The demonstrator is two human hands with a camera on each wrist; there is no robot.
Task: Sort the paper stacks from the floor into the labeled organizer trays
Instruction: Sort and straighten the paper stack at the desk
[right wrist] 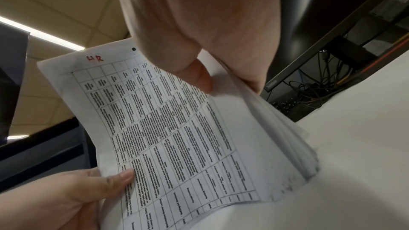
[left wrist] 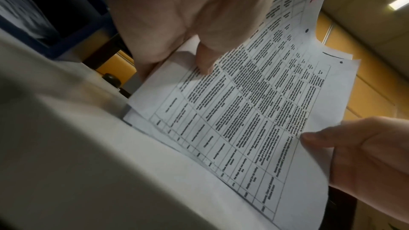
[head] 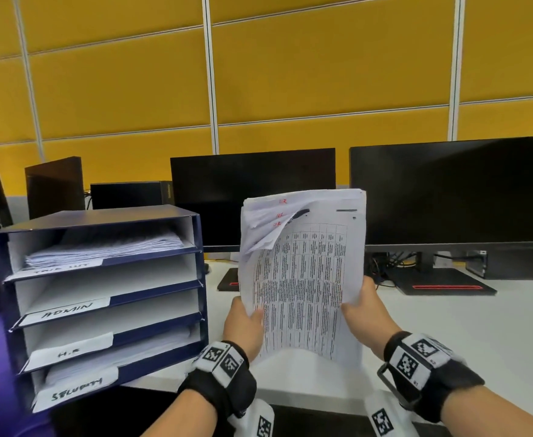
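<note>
Paper stack (head: 303,279) stood upright on desk's (head: 448,326) near edge, right of organizer (head: 101,294): printed tables, red "HR" on top, corners curled. Left hand (head: 243,329) and right hand (head: 369,313) pinched its side edges.

Matt printed paper stack (head: 303,279), glossy black monitors (head: 448,190), smooth white desk (head: 479,326)

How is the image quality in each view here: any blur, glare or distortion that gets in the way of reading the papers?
Head view: wide-angle bending of the wall panels; the paper stack is lit evenly, its print too small to read. Left wrist view: the near foreground is a blurred pale mass, the left hand soft. Right wrist view: a ceiling light glares, yet the red "HR" mark stays legible; the right hand is soft.
</note>
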